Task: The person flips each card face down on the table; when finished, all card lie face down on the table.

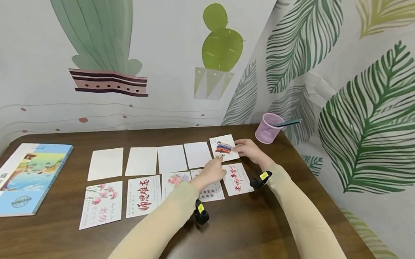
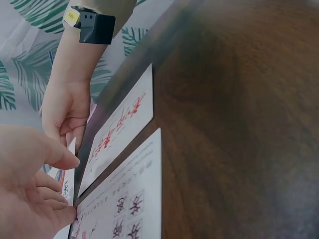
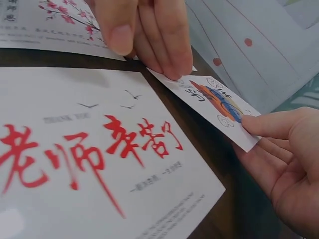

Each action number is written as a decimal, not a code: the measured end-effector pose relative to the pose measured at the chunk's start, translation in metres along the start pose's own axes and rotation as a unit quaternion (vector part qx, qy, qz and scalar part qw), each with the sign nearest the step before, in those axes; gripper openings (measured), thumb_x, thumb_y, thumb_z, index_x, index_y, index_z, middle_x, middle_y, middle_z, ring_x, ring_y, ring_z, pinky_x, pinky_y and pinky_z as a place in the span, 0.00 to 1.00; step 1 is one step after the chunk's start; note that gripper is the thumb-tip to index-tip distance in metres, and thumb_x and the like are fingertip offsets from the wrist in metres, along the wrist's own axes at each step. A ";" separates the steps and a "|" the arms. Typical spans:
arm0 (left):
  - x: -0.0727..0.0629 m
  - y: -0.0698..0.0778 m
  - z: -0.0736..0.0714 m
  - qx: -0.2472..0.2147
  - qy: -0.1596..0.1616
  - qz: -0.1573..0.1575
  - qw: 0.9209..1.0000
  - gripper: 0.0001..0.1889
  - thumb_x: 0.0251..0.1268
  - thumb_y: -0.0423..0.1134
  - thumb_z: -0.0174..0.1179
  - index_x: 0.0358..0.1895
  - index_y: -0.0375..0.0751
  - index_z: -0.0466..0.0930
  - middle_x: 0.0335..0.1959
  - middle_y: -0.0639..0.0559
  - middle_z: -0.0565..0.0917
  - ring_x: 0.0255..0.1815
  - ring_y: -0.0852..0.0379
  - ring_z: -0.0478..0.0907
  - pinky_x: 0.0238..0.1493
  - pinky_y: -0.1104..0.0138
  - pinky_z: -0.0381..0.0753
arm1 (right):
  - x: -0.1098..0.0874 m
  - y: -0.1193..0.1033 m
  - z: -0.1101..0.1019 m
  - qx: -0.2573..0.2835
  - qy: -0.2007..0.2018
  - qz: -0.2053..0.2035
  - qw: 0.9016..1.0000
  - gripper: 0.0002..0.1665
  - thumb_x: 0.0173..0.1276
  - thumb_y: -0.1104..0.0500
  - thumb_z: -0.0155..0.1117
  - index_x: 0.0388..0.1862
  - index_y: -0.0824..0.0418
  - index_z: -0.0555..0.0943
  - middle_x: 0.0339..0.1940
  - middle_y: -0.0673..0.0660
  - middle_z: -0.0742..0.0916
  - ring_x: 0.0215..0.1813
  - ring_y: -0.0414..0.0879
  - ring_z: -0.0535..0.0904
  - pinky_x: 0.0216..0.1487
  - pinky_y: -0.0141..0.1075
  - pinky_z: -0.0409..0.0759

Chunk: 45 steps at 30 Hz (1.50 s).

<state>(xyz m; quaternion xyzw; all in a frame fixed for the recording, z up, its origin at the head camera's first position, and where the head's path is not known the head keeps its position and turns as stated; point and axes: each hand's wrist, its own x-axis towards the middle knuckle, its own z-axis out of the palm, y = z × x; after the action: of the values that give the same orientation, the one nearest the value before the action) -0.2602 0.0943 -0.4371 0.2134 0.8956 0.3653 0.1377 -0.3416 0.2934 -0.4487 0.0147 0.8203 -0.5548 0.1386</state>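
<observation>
My right hand [image 1: 250,150] pinches the right edge of a white card [image 1: 229,156] with a blue, orange and black painted design, thumb on top and fingers underneath. In the right wrist view, this painted card [image 3: 219,112] slopes with its right end raised. My left hand [image 1: 211,171] has its fingertips at the card's near left corner, and its thumb [image 2: 60,155] stands apart from the other fingers. Just in front lies a card with red brush writing [image 1: 237,179]. Beneath the left wrist is a card with dark characters [image 1: 213,191], partly hidden by the hand.
Several plain white cards [image 1: 105,164] form the back row. In front of them lie a pink-flower card [image 1: 101,203], a red-lettered card [image 1: 142,196] and a partly covered floral card [image 1: 175,180]. A book [image 1: 28,176] is at left; a pink cup [image 1: 267,129] holds pens.
</observation>
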 end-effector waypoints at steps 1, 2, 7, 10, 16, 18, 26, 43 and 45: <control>-0.001 0.000 0.000 0.001 0.001 0.001 1.000 0.30 0.70 0.33 0.54 0.71 0.23 0.59 0.73 0.28 0.59 0.76 0.37 0.56 0.76 0.54 0.56 | -0.001 0.000 0.000 -0.001 -0.001 -0.002 1.000 0.31 0.69 0.68 0.58 0.67 0.78 0.64 0.61 0.75 0.77 0.39 0.37 0.82 0.41 0.28 0.83; 0.000 0.001 0.000 0.004 0.002 0.001 1.000 0.30 0.70 0.33 0.54 0.71 0.23 0.59 0.73 0.28 0.59 0.76 0.37 0.56 0.76 0.54 0.56 | -0.002 0.001 0.001 0.001 -0.001 -0.004 1.000 0.31 0.69 0.68 0.58 0.67 0.78 0.64 0.60 0.75 0.77 0.38 0.37 0.81 0.41 0.28 0.82; 0.000 0.001 0.003 0.013 0.005 -0.001 1.000 0.29 0.70 0.33 0.53 0.71 0.22 0.59 0.74 0.28 0.58 0.76 0.38 0.56 0.76 0.54 0.56 | -0.009 -0.002 0.005 0.024 0.000 -0.010 1.000 0.32 0.69 0.68 0.58 0.68 0.78 0.63 0.58 0.72 0.77 0.37 0.35 0.81 0.38 0.26 0.81; 0.001 -0.001 0.003 0.011 0.008 0.000 1.000 0.29 0.71 0.33 0.52 0.71 0.23 0.58 0.73 0.29 0.60 0.76 0.38 0.57 0.76 0.55 0.57 | -0.011 -0.003 0.005 0.040 0.004 -0.016 0.999 0.31 0.69 0.69 0.58 0.68 0.79 0.62 0.55 0.70 0.79 0.36 0.35 0.81 0.38 0.26 0.81; 0.006 -0.005 -0.002 0.007 0.056 0.014 0.998 0.24 0.69 0.30 0.51 0.66 0.22 0.66 0.67 0.30 0.71 0.70 0.38 0.67 0.71 0.53 0.66 | -0.015 -0.011 0.008 0.044 0.022 -0.035 0.998 0.29 0.68 0.69 0.58 0.65 0.79 0.65 0.46 0.62 0.83 0.36 0.35 0.81 0.39 0.26 0.82; 0.007 -0.004 -0.006 -0.002 0.074 0.019 0.997 0.23 0.68 0.28 0.50 0.65 0.22 0.68 0.65 0.32 0.73 0.68 0.38 0.69 0.70 0.54 0.68 | -0.018 -0.018 0.010 0.041 0.038 -0.043 0.997 0.27 0.67 0.69 0.59 0.63 0.79 0.67 0.43 0.58 0.84 0.35 0.35 0.81 0.37 0.26 0.81; 0.012 0.011 -0.024 -0.077 0.183 0.009 0.980 0.17 0.72 0.36 0.52 0.58 0.34 0.79 0.53 0.42 0.85 0.34 0.49 0.84 0.35 0.64 0.82 | -0.042 -0.042 0.029 -0.091 0.194 -0.143 0.966 0.17 0.60 0.67 0.65 0.48 0.72 0.79 0.38 0.68 0.88 0.34 0.45 0.84 0.34 0.28 0.79; 0.009 0.016 -0.037 -0.137 0.231 0.028 0.963 0.19 0.66 0.46 0.64 0.49 0.34 0.85 0.44 0.42 0.88 0.38 0.50 0.86 0.36 0.66 0.83 | -0.067 -0.047 0.070 -0.142 0.202 -0.239 0.939 0.20 0.58 0.66 0.70 0.50 0.68 0.79 0.46 0.64 0.88 0.43 0.55 0.87 0.41 0.38 0.84; 0.009 0.015 -0.038 -0.144 0.234 0.027 0.961 0.17 0.66 0.44 0.64 0.49 0.33 0.86 0.44 0.42 0.88 0.40 0.49 0.86 0.36 0.64 0.83 | -0.069 -0.046 0.069 -0.116 0.178 -0.242 0.947 0.23 0.57 0.67 0.70 0.52 0.68 0.78 0.48 0.65 0.87 0.46 0.57 0.86 0.44 0.39 0.86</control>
<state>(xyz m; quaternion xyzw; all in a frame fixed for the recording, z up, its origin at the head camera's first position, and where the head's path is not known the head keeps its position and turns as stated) -0.2789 0.0852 -0.4011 0.1239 0.8347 0.5337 -0.0558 -0.2693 0.2216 -0.4143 -0.1017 0.8691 -0.4612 -0.1471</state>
